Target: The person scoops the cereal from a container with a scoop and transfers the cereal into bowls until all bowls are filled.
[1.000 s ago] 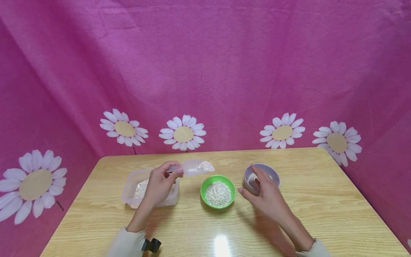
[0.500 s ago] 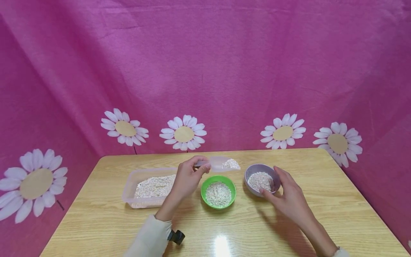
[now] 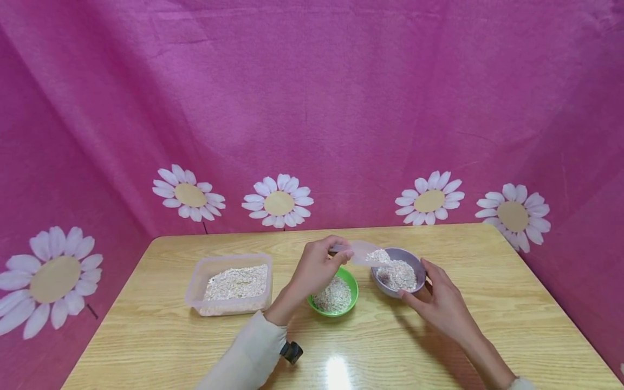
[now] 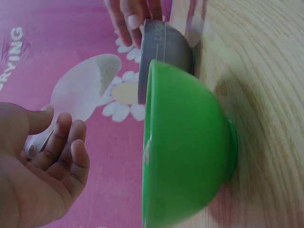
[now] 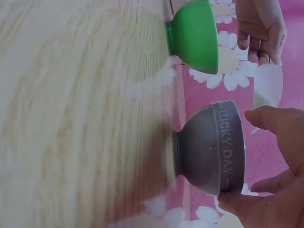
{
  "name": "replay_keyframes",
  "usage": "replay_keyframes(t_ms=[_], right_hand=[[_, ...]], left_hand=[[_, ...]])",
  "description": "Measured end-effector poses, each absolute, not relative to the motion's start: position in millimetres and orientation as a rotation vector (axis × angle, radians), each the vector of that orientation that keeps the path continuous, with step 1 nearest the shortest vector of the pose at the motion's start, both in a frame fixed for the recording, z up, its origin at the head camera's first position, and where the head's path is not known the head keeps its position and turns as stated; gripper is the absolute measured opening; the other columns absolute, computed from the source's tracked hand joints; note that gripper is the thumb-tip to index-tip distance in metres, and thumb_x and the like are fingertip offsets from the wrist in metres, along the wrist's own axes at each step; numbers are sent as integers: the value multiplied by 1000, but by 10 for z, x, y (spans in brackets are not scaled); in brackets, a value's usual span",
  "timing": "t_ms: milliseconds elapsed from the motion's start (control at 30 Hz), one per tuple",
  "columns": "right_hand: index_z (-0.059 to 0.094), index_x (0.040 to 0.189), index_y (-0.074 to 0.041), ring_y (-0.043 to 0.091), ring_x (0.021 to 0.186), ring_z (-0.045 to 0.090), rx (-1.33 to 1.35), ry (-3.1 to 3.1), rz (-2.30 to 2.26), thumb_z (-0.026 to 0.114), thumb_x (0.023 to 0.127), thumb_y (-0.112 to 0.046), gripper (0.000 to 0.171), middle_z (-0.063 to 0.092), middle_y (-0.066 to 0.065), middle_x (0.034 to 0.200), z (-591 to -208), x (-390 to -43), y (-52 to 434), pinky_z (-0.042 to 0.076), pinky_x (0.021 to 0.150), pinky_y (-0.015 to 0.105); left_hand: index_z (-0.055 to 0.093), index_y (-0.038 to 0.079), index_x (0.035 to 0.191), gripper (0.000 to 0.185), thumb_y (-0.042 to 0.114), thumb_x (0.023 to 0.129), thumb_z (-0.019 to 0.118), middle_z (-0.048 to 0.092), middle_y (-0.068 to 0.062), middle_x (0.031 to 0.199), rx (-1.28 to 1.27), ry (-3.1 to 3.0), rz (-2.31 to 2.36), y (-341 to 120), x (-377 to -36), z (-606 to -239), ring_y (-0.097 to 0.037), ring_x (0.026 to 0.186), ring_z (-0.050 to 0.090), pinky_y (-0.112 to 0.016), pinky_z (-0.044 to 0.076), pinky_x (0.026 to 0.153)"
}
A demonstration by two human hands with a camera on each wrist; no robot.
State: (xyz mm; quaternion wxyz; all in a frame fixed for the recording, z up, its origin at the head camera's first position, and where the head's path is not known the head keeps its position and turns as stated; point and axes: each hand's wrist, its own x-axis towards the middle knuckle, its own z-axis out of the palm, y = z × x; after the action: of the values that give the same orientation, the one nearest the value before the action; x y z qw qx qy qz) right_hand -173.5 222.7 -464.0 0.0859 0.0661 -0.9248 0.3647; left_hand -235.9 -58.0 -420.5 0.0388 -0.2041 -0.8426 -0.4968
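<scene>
My left hand (image 3: 319, 265) pinches the handle of a translucent plastic scoop (image 3: 359, 252). Pale flakes like oats (image 3: 378, 256) lie toward its tip, which overlaps the left rim of a purple-grey bowl (image 3: 414, 260) that has flakes inside. Around that bowl's right side my right hand (image 3: 441, 300) holds the rim, thumb at the front and index finger at the right. Raised "LUCKY DAY" lettering marks the bowl's wall (image 5: 209, 152) in the right wrist view. A green bowl (image 4: 185, 142), also with flakes, stands below my left hand and is partly covered by it in the head view.
On the left of the wooden table (image 3: 146, 325) stands a translucent rectangular container (image 3: 195, 281) with a bed of flakes. A pink cloth (image 3: 312, 119) with daisy prints hangs behind the table. A dark wrist device (image 3: 291, 352) sits at my left cuff.
My left hand has carried the loaded scoop rightward from beside the container, past the green bowl, to the purple-grey bowl. My right hand has moved from above that bowl to its right rim.
</scene>
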Motion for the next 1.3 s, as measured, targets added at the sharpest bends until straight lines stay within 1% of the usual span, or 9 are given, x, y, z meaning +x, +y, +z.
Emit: replay_keyframes(t_ms=[67,167,300,400,467,633,900,1167,1300], right_hand=[[34,159,14,53,146,45,179,-2764,1102,87,92,-34,97,42,34,160,-4652,-1746,2227,43,117,61],[31,160,14,53,144,49,152,-2782,1141,86,93,-33,99,42,36,160,-4672,-1762,2228,46,114,56],[28,161,16,53,139,56,123,-2810,1197,84,95,-34,100,42,40,157,-4698,-1776,2227,52,108,52],[27,160,18,54,136,58,116,-2817,1214,83,96,-36,101,43,43,155,-4718,-1787,2232,54,106,52],[27,159,18,54,136,59,113,-2815,1213,83,96,-36,101,43,43,155,-4730,-1794,2237,53,106,52],[27,159,18,54,136,59,113,-2811,1223,83,96,-35,100,43,43,156,-4741,-1805,2241,54,106,51],[27,160,17,54,137,57,110,-2825,1230,83,96,-38,101,43,43,156,-4733,-1810,2236,54,106,51],[26,159,19,56,137,56,123,-2826,1242,83,96,-36,102,42,45,155,-4739,-1830,2242,54,105,52],[25,159,20,56,137,56,112,-2834,1254,83,96,-36,102,41,45,155,-4739,-1829,2243,54,106,53]], left_hand=[[75,7,116,16,18,105,71,81,-9,105,-652,-2598,-1514,-521,-2365,-4213,-19,92,77,-23,56,71],[75,7,115,15,18,106,70,81,-8,108,-670,-2647,-1472,-434,-2372,-4221,-16,95,76,-22,56,75],[76,8,112,14,20,106,70,80,-4,104,-710,-2724,-1311,-339,-2395,-4199,-8,85,66,-20,53,74],[76,10,109,13,21,106,71,77,-1,96,-756,-2765,-1123,-279,-2414,-4151,-6,76,57,-21,48,68],[77,11,107,14,23,106,70,76,2,93,-786,-2784,-999,-243,-2424,-4115,-5,74,55,-20,46,66],[77,12,109,14,23,106,71,77,3,95,-853,-2820,-808,-178,-2429,-4059,-3,71,54,-18,45,62],[79,12,110,13,22,105,72,80,2,104,-901,-2815,-735,-191,-2424,-3938,-4,76,59,-20,49,66],[78,11,112,17,24,107,70,76,2,94,-868,-2778,-840,-304,-2407,-3746,-6,69,53,-20,41,60],[77,11,113,17,24,106,70,77,1,95,-847,-2756,-881,-360,-2385,-3711,-7,71,55,-20,42,61]])
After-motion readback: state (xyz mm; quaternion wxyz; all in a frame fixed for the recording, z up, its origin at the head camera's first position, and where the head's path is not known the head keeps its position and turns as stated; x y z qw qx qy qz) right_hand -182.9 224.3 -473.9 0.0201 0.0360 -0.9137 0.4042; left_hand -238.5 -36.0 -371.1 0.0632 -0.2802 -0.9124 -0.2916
